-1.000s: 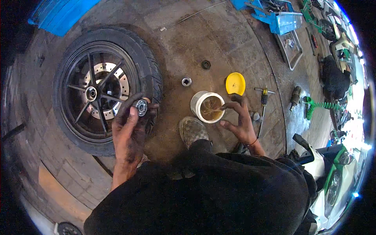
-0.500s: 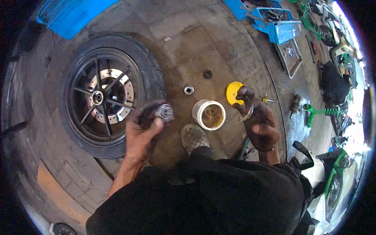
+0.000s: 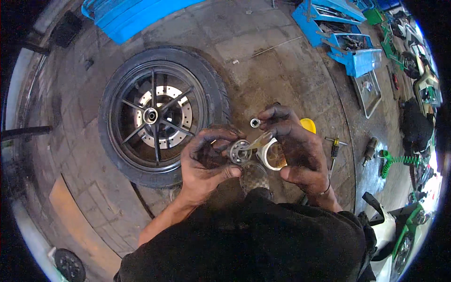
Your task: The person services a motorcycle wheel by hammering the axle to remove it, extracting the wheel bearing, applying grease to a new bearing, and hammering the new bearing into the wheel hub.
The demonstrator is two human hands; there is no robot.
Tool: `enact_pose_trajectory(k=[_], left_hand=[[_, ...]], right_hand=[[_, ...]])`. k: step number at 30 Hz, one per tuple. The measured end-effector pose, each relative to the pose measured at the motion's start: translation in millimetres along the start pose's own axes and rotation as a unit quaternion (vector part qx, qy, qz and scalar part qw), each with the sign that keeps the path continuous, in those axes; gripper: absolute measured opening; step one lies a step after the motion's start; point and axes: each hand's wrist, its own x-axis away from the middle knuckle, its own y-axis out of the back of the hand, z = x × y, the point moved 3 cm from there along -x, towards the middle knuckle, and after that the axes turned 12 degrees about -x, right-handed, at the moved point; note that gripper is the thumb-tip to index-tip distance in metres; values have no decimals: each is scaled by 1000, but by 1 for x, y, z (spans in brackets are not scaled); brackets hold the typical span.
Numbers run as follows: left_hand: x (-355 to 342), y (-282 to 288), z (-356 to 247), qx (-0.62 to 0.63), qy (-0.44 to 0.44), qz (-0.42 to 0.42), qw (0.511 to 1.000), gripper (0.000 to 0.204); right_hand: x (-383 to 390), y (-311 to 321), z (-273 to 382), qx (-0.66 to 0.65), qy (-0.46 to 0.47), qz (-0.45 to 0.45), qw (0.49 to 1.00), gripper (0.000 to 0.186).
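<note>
Steadying the bearing (image 3: 234,152) falls to the left hand (image 3: 203,170), clamped on the ring with its face turned up, though which fingertips bear on it is hard to tell. Just to the right, the right hand (image 3: 303,152) holds a translucent strip (image 3: 260,141) among its fingers, thumb standing apart; the strip's left end meets or nearly meets the ring. Good work here probably means laying that end lightly over the gap between the rings and turning the bearing little by little, so anything on the strip spreads evenly; a hard push could tip the ring loose. The white tub (image 3: 264,155), open, with brown paste (image 3: 277,154) inside, sits partly behind the right hand, handy for a fresh dab. Farther out, a metal socket (image 3: 255,122) and a yellow lid (image 3: 308,125) lie on the far side, and the wheel (image 3: 151,116) lies flat to the left. Grit on the grimy floor (image 3: 277,70) could spoil a sticky part, so holding it high is wise.
</note>
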Motion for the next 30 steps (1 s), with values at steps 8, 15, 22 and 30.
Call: enact_pose_trajectory(k=[8, 15, 22, 30], left_hand=[[-2, 2, -4, -44, -52, 16, 998, 57], [1, -2, -8, -91, -71, -28, 993, 55], [1, -4, -7, -132, -74, -68, 986, 55], [1, -11, -7, -114, -101, -147, 977, 57]], right_hand=[[-3, -2, 3, 132, 20, 24, 991, 66], [-4, -11, 11, 214, 63, 38, 974, 61], [-3, -12, 12, 245, 44, 55, 967, 65], [-1, -20, 8, 204, 21, 62, 977, 73]])
